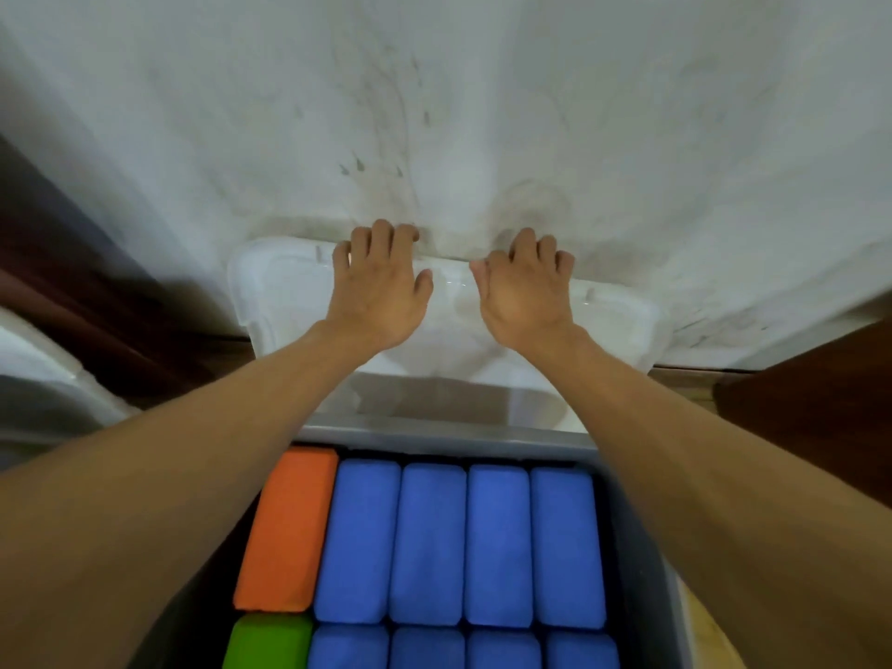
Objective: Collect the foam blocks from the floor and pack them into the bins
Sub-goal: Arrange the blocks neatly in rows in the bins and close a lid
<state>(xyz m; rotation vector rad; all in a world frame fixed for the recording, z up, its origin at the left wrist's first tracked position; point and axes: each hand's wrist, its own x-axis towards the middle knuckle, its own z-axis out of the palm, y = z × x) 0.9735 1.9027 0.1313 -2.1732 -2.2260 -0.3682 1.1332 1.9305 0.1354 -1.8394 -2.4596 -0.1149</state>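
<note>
A grey bin (637,548) below me is packed with several blue foam blocks (427,543), an orange block (289,528) and a green block (268,642) on its left side. Beyond it a translucent white lid (285,292) leans against the wall. My left hand (379,287) and my right hand (523,292) both grip the lid's top edge, fingers curled over it and palms on its face.
A stained white wall (482,113) fills the far view. Dark wooden furniture stands at the left (72,292) and right (811,403). Another pale container (43,379) sits at the left edge.
</note>
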